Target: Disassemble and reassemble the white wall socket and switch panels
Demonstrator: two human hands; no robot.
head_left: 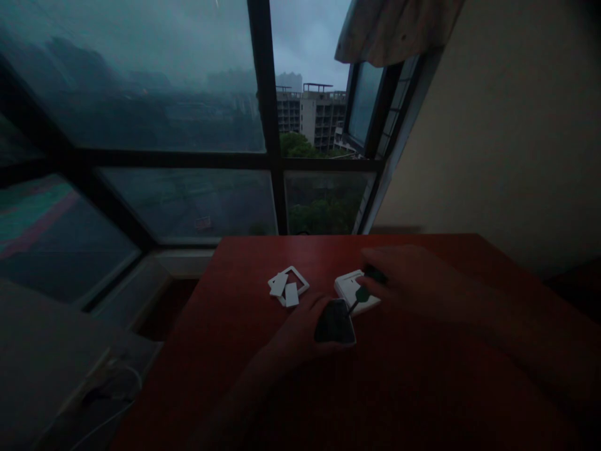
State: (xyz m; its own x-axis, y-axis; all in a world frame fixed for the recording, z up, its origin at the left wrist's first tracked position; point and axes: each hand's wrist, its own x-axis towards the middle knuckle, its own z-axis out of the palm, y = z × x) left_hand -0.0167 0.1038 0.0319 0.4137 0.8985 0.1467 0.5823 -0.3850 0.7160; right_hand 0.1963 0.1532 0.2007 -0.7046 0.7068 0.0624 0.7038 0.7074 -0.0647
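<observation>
My left hand [306,327] is closed around a small square unit [335,322] with a dark back and a white rim, held above the red-brown table. In my right hand [399,274] is a screwdriver [362,294] with a dark green handle. Its shaft slants down to the unit's right edge; whether the tip sits in a screw is too dark to tell. Just behind the screwdriver lies a white box-like piece [350,287], partly covered by my right hand. To the left, a white square frame [300,279] rests on the table with two small white plates [292,294] on it.
The table [263,250] stands against large dark-framed windows [188,160]. A pale wall [493,125] rises on the right, and a cloth [399,28] hangs at the top. White cables [134,371] lie low on the left. The room is dim.
</observation>
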